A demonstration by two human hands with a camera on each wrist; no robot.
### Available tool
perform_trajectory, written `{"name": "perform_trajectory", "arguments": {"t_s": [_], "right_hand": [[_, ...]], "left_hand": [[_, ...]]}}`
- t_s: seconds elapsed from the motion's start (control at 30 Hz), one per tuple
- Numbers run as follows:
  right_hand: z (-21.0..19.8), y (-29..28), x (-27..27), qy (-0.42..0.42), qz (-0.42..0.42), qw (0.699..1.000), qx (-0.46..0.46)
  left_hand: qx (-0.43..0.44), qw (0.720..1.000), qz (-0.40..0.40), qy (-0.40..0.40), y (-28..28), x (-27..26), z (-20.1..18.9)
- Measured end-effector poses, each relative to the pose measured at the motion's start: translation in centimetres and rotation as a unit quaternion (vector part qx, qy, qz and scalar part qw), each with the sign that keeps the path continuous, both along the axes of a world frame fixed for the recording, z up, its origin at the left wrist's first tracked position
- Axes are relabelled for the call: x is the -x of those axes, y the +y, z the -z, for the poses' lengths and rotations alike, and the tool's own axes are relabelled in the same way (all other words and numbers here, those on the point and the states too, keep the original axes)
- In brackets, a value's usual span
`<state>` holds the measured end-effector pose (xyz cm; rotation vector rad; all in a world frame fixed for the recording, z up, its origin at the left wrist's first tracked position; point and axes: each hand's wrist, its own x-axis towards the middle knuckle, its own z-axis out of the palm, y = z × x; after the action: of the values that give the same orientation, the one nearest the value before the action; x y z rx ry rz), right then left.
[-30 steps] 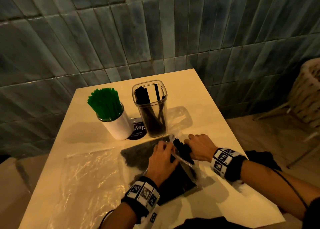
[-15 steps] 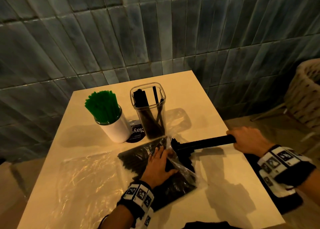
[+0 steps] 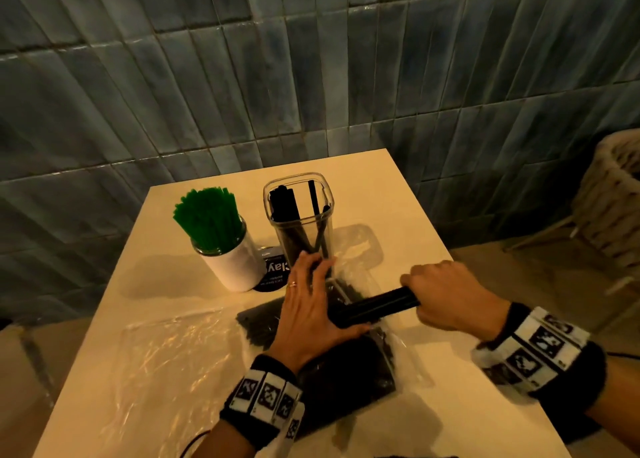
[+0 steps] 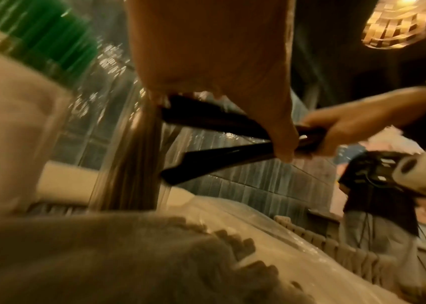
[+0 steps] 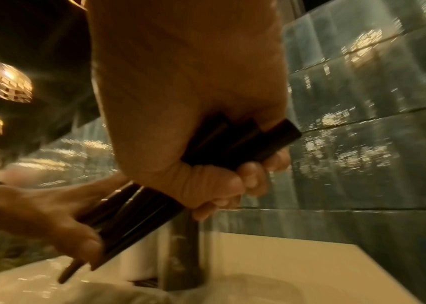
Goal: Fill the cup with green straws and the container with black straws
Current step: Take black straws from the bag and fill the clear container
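Observation:
A white cup [image 3: 237, 267] packed with green straws [image 3: 207, 215] stands at the back left of the table. Beside it is a clear container [image 3: 301, 239] with several black straws leaning inside. My right hand [image 3: 446, 295] grips one end of a bundle of black straws [image 3: 377, 305], held level just above the table. The fist around that bundle [image 5: 134, 207] fills the right wrist view. My left hand [image 3: 308, 305] lies with straight fingers against the bundle's other end, fingertips by the container's base. Under both hands lies a clear bag of black straws [image 3: 346, 378].
An empty crumpled plastic bag [image 3: 166, 364] covers the table's front left. A round black disc with lettering [image 3: 273, 272] sits between cup and container. A tiled wall rises right behind the table [image 3: 398, 194]. A wicker chair [image 3: 616, 198] stands to the right.
My right hand pulled a bundle of black straws out of the bag to the right, then came back toward the middle. My left hand left the bag and met the bundle's free end.

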<state>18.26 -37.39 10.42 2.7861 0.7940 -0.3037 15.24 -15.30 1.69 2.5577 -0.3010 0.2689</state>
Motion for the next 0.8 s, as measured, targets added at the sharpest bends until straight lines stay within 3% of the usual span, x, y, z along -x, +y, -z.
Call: {"name": "perform_trajectory", "arguments": {"t_s": [0.07, 0.17, 0.27, 0.33, 0.43, 0.5, 0.6, 0.7, 0.8], "right_hand": [[-0.6, 2.2, 0.7, 0.003, -0.044, 0.999, -0.030], [-2.0, 3.6, 0.7, 0.007, -0.076, 0.993, -0.093], [-3.8, 3.7, -0.2, 0.071, -0.086, 0.980, -0.165], [-4.6, 4.1, -0.4, 0.112, -0.082, 0.958, -0.252], [-4.1, 5.7, 0.3, 0.064, -0.118, 0.905, -0.404], [-3.3, 6.6, 0.5, 0.003, -0.129, 0.857, -0.499], [-3.2, 7.3, 0.1, -0.048, -0.060, 0.753, -0.653], [-3.7, 8.2, 0.1, 0.053, 0.036, 0.664, -0.745], [-3.9, 9.2, -0.1, 0.104, 0.120, 0.539, -0.827]], "left_hand": [[-0.040, 0.998, 0.037, 0.032, -0.1, -0.4, -0.5], [0.001, 0.990, 0.040, 0.139, 0.3, -0.2, 0.0], [0.136, 0.976, 0.004, 0.169, 1.0, 0.4, 0.8], [0.250, 0.953, -0.003, 0.174, 0.9, 0.8, 0.7], [0.374, 0.903, -0.009, 0.209, -0.4, 1.1, -1.0], [0.421, 0.878, -0.007, 0.228, -0.9, 0.9, -2.0], [0.445, 0.864, -0.009, 0.237, -1.6, 0.9, -3.2], [0.452, 0.863, -0.015, 0.225, -2.2, 0.5, -4.0], [0.446, 0.870, -0.002, 0.213, -2.8, 0.1, -4.7]]}}
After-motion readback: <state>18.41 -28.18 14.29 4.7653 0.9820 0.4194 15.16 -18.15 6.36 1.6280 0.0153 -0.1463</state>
